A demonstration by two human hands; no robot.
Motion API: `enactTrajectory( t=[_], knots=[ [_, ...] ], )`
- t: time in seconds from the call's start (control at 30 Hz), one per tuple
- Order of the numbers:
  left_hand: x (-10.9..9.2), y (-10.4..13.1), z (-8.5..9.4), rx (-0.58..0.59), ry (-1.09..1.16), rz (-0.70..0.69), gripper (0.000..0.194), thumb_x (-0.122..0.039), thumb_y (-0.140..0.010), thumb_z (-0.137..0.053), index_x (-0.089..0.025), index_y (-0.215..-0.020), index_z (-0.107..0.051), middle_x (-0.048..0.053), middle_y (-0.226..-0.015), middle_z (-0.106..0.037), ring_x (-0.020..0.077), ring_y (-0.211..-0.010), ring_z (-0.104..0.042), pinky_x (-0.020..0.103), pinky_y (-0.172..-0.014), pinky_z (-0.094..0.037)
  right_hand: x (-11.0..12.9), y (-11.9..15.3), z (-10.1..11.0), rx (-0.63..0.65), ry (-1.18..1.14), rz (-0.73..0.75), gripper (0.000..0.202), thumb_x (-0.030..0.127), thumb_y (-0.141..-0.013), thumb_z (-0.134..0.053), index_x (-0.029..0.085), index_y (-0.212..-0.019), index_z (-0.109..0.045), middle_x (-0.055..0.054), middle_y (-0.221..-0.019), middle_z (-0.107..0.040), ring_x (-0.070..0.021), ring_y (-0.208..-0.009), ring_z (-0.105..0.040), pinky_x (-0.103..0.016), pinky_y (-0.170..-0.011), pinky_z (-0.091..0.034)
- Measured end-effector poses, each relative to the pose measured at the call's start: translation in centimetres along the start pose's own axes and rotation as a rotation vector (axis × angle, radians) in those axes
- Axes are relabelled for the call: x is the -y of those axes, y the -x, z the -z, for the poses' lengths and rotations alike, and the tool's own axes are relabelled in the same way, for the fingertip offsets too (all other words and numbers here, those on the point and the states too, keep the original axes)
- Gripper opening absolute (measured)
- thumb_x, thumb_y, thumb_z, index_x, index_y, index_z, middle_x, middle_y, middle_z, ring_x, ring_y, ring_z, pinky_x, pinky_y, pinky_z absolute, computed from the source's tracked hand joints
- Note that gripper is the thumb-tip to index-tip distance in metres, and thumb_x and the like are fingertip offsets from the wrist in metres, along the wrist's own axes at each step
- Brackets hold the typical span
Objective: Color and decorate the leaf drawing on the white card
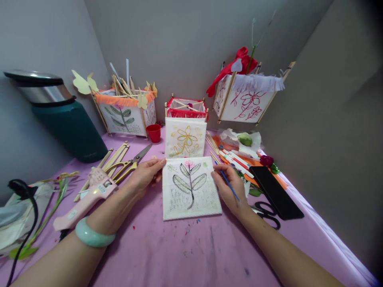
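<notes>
A white square panel (184, 199), painted with a dark-stemmed plant and a pink flower, is in front of me, tilted up a little. My left hand (148, 173) pinches its upper left corner between thumb and fingers. At the right edge, the fingers of my right hand (230, 185) touch the panel while also holding a slim blue paintbrush (229, 184), its handle end pointing down toward my wrist. Directly behind the panel stands another white panel (186, 137) with a yellow flower. It leans before a small red-fringed box (187, 107).
On the left are a pink glue gun (86, 199), gold scissors (128, 163), wooden sticks (119, 153), a teal bottle (67, 127) and a red cup (154, 133). Markers (236, 161), a black phone (277, 191) and black scissor handles (266, 213) lie right. Two decorated boxes (125, 117) (248, 103) stand behind.
</notes>
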State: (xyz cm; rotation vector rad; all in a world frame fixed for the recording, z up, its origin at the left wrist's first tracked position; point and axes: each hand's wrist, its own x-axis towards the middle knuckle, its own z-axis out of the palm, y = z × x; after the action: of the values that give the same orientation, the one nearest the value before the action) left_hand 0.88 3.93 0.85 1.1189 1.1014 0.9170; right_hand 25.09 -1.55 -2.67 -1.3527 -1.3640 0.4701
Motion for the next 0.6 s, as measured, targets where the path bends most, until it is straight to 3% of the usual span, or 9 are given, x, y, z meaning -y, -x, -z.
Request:
enactTrajectory(
  t=[0.23,0.5,0.6],
  knots=[
    [0.22,0.02,-0.29,-0.162,-0.143,-0.103,0.022,-0.038,-0.076,-0.060,-0.018,-0.074,-0.052,-0.007,-0.043,-0.042,0.0047,-0.034,-0.034,0.015,-0.033,-0.020,0.11,0.23,-0.06,0.008,0.016,0.023,0.019,0.031,-0.081,-0.057,0.019,-0.096,-0.057,-0.002,-0.083,-0.060,-0.0142,-0.071,-0.055,-0.028,-0.067,-0.044],
    [0.33,-0.09,0.18,-0.039,-0.061,-0.032,0.023,-0.037,-0.076,-0.061,-0.018,-0.070,-0.050,-0.007,-0.038,-0.041,0.0043,-0.033,-0.027,0.016,-0.032,-0.018,0.34,0.10,0.11,0.009,0.043,0.021,0.016,0.030,-0.081,-0.058,0.019,-0.092,-0.058,-0.002,-0.082,-0.060,-0.0142,-0.071,-0.055,-0.028,-0.066,-0.044],
    [0.42,-0.03,-0.11,-0.059,-0.065,-0.057,0.020,-0.036,-0.077,-0.060,-0.018,-0.074,-0.053,-0.007,-0.037,-0.042,0.0058,-0.032,-0.030,0.016,-0.031,-0.021,0.32,0.02,0.07,0.001,0.043,0.011,0.017,0.030,-0.080,-0.058,0.019,-0.093,-0.058,-0.001,-0.081,-0.060,-0.0138,-0.069,-0.054,-0.027,-0.065,-0.044]
  ],
)
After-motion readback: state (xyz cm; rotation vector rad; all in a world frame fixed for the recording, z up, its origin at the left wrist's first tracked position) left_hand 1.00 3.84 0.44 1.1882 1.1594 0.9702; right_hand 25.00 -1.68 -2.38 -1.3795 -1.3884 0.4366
